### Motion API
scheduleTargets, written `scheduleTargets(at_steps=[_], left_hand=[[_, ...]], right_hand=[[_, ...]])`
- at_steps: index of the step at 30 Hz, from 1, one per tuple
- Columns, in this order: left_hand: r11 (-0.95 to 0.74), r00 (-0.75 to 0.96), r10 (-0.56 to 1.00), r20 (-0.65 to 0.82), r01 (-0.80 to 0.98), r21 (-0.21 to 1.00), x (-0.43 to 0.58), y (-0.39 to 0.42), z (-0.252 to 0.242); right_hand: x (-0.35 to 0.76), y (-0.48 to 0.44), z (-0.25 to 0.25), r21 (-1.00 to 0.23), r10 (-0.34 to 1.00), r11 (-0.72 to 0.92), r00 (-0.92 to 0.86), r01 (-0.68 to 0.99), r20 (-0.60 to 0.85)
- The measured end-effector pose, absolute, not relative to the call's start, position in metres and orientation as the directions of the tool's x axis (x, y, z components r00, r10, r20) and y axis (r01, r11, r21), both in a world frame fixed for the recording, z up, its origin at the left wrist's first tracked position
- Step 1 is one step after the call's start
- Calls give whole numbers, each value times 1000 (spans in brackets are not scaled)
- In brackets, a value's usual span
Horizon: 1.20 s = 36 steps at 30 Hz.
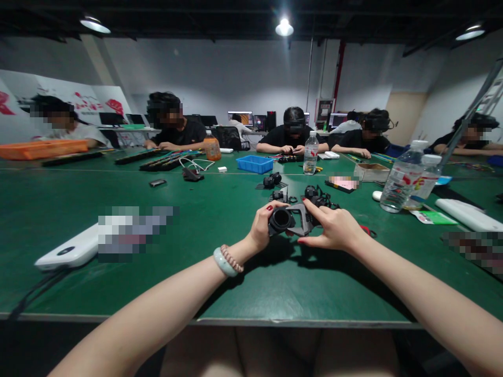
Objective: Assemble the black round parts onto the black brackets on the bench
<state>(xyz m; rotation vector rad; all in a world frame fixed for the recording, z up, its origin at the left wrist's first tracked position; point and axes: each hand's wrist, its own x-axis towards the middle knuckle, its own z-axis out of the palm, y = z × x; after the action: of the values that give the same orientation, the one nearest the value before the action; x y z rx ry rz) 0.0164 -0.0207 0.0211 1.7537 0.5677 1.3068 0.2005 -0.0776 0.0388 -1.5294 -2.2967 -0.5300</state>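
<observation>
Head view: left hand (259, 226) has fingers clamped on black round-mouthed tube part (269, 224). Right hand (341, 228) has thumb and index finger spread around grey angular bracket (304, 229), beside tube part. Both held over green table (271, 296); small black mechanical parts (272, 180), blue plastic basket (254, 164) beyond.

The ring (280, 220) you're holding looks like matt black plastic, same deal for your grey bracket (303, 220). Your table (251, 296) looks smooth, kinda glossy; bottles (401, 180) are clear shiny plastic, bangle (224, 263) looks polished.
</observation>
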Motion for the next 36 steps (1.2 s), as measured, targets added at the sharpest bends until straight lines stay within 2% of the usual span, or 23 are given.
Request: scheduleTargets(at_steps=[5,9,12,15,20,28,31,36], left_hand=[[-714,475,657,585,144,685,7,-15,26],[-799,547,583,600,252,546,3,-6,27],[-820,567,563,601,292,493,3,-3,26],[-813,561,573,598,291,505,3,-3,27],[-746,503,648,572,271,608,6,-8,28],[-548,432,768,472,63,834,8,-2,24],[-578,435,759,485,107,809,8,0,24],[-724,524,668,529,292,625,8,-3,25]], right_hand=[[204,-75,41,198,827,342,-394,919,401],[205,-73,42,229,851,327,-391,917,350],[206,-72,43,251,864,316,-387,915,322],[206,-71,44,269,873,306,-382,913,302],[208,-69,42,270,862,307,-387,913,328],[223,-60,40,313,834,276,-388,909,391],[230,-60,46,313,832,205,-333,927,443],[247,-58,57,191,806,-44,-78,981,587]])
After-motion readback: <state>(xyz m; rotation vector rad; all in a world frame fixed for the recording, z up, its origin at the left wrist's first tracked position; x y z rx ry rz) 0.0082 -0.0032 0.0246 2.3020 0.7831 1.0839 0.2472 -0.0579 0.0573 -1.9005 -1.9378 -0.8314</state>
